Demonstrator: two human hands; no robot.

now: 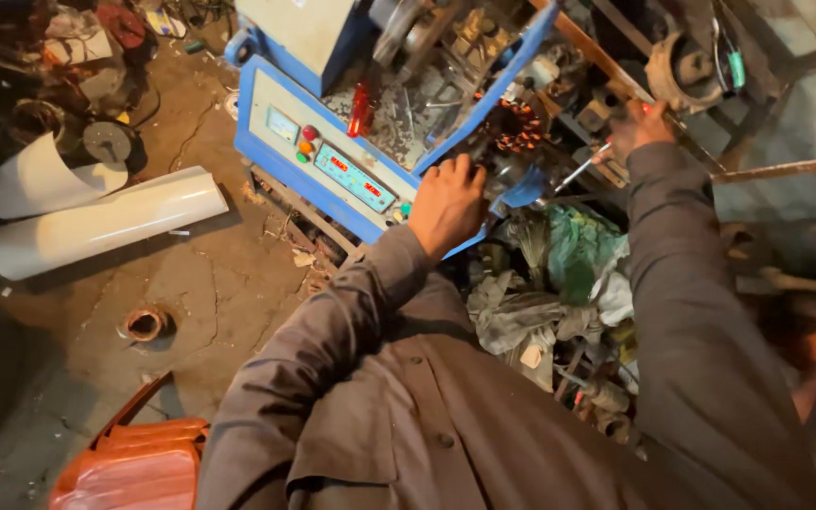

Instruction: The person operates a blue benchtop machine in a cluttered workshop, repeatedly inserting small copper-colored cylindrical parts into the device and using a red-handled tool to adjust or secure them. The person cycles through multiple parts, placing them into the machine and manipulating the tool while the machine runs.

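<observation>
Workshop floor of cracked, dusty concrete fills the left side, with two rolled white sheets lying near the left edge and a small copper coil ring beside them. An orange plastic chair stands at the bottom left. A blue machine with a panel of buttons and red displays stands at the top. The left hand is closed and rests on the front right corner of this machine, beside a copper-wound stator; what it grips I cannot tell. The right hand is closed around a screwdriver whose tip points toward the stator. Crumpled rags and bags lie below the machine
</observation>
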